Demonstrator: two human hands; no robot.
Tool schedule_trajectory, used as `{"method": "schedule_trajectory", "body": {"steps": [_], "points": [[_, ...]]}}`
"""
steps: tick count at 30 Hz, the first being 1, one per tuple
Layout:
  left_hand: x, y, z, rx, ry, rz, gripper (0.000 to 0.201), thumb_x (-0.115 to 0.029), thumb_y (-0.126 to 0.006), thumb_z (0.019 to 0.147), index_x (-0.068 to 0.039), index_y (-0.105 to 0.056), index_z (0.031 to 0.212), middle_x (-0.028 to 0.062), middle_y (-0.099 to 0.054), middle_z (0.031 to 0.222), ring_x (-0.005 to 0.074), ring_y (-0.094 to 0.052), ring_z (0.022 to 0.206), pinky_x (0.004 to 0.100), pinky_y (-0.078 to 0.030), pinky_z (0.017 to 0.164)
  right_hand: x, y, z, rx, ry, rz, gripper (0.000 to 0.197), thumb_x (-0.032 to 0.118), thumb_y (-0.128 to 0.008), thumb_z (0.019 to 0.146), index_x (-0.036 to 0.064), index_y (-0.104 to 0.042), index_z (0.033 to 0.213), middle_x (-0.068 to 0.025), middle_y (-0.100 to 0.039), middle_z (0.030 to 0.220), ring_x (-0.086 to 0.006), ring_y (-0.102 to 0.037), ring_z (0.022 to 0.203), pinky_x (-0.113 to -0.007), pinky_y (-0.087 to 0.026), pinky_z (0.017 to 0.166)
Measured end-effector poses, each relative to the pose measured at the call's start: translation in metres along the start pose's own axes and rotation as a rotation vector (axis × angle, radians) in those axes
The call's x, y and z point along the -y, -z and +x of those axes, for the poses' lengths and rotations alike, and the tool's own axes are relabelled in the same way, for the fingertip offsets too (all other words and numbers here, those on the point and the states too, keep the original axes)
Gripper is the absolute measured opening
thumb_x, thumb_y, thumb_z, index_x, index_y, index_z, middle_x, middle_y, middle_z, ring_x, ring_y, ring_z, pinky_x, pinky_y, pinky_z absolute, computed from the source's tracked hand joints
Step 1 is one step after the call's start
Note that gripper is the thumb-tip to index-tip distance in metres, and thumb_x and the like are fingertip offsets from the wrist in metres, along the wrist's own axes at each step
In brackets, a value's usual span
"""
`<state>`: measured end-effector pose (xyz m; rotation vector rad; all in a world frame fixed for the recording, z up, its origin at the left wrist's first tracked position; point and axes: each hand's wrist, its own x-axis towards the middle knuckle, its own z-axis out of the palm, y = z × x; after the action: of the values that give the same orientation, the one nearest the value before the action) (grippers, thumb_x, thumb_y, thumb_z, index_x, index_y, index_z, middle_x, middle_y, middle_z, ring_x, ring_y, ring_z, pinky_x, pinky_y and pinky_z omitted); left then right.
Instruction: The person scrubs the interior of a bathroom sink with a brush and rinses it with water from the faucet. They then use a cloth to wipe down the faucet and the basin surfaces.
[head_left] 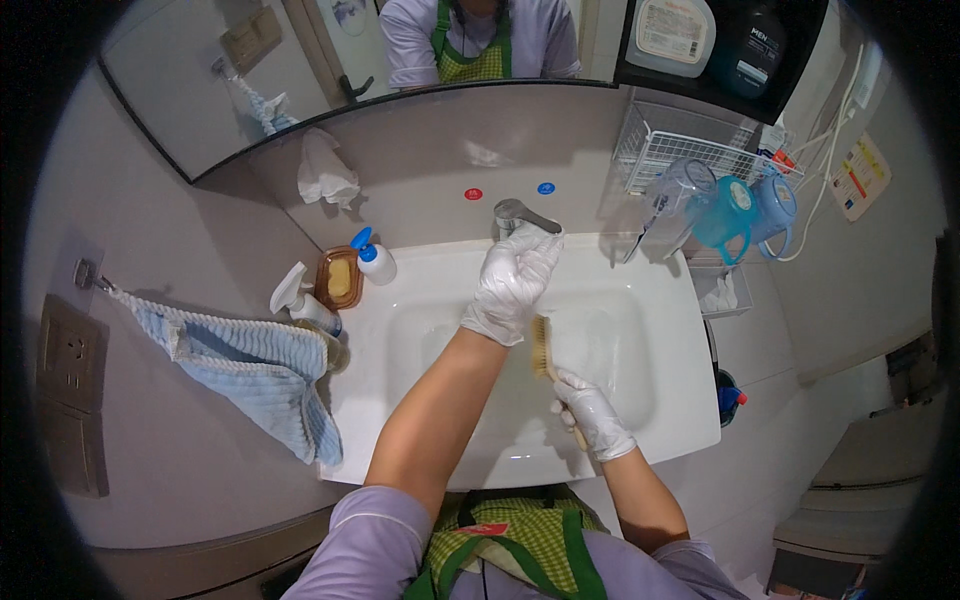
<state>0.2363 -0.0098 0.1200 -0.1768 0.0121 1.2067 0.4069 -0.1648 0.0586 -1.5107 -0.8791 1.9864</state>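
Note:
My left hand (pixel 515 280), in a thin white glove, reaches across the white sink (pixel 670 400) to the grey metal faucet (pixel 526 213). Its fingers are curled at the faucet, just below the lever, and cover most of the spout. In my right hand (pixel 594 412), gloved the same way, is the handle of a wooden brush (pixel 541 345). The brush's pale bristles point up the basin, close by my left wrist. My right fingers are closed round the handle, whose end shows below them.
Left of the basin stand a spray bottle (pixel 305 300), a soap dish (pixel 338 279) and a pump bottle (pixel 375 262). A blue towel (pixel 240 370) hangs at the left. Cups (pixel 735 215) hang from a wire basket (pixel 690 155) at the right. A mirror (pixel 330 60) spans the back wall.

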Motion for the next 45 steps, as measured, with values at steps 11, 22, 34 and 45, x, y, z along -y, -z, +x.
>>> {"method": "schedule_trajectory", "body": {"steps": [11, 22, 34, 45], "points": [[0.001, 0.130, -0.031, -0.674, -0.361, 0.065, 0.024, -0.021, -0.055, 0.099, 0.000, -0.064, 0.108, 0.0082, -0.068, 0.094, 0.0210, -0.065, 0.092, 0.0306, -0.054, 0.082, 0.017, -0.005, 0.032, 0.034, -0.067, 0.113, 0.026, 0.030, -0.053, 0.097, 0.0066, -0.060, 0.105, -0.0029, -0.057, 0.073, -0.0084, -0.045, 0.049, -0.024, -0.036, 0.042], [-0.009, 0.161, 0.027, -0.275, -0.944, 2.291, 0.019, -0.016, -0.055, 0.089, -0.005, -0.060, 0.103, 0.0156, -0.067, 0.095, 0.0304, -0.068, 0.087, 0.0392, -0.053, 0.075, 0.023, -0.009, 0.049, -0.076, 0.095, 0.169, 0.031, 0.033, -0.052, 0.100, 0.0083, -0.063, 0.114, -0.0015, -0.057, 0.073, -0.0081, -0.046, 0.047, -0.023, -0.039, 0.041], [-0.018, 0.161, 0.043, -0.349, -1.419, 2.495, 0.030, -0.016, -0.071, 0.088, 0.004, -0.062, 0.109, 0.0022, -0.067, 0.090, 0.0183, -0.061, 0.077, 0.0313, -0.051, 0.075, -0.006, 0.021, 0.045, -0.311, 0.497, -0.665, 0.053, 0.013, -0.049, 0.092, 0.0051, -0.049, 0.144, -0.0020, -0.059, 0.071, -0.0070, -0.046, 0.050, -0.024, -0.040, 0.045], [0.000, 0.103, 0.017, -0.772, -0.605, 2.042, 0.051, -0.028, -0.062, 0.092, 0.008, -0.052, 0.127, 0.0111, -0.073, 0.095, 0.0271, -0.070, 0.093, 0.0345, -0.053, 0.078, 0.007, 0.016, 0.036, -0.165, 0.294, -0.232, 0.045, 0.016, -0.048, 0.096, 0.0080, -0.056, 0.139, 0.0018, -0.055, 0.070, -0.0045, -0.039, 0.048, -0.022, -0.035, 0.043]]}}
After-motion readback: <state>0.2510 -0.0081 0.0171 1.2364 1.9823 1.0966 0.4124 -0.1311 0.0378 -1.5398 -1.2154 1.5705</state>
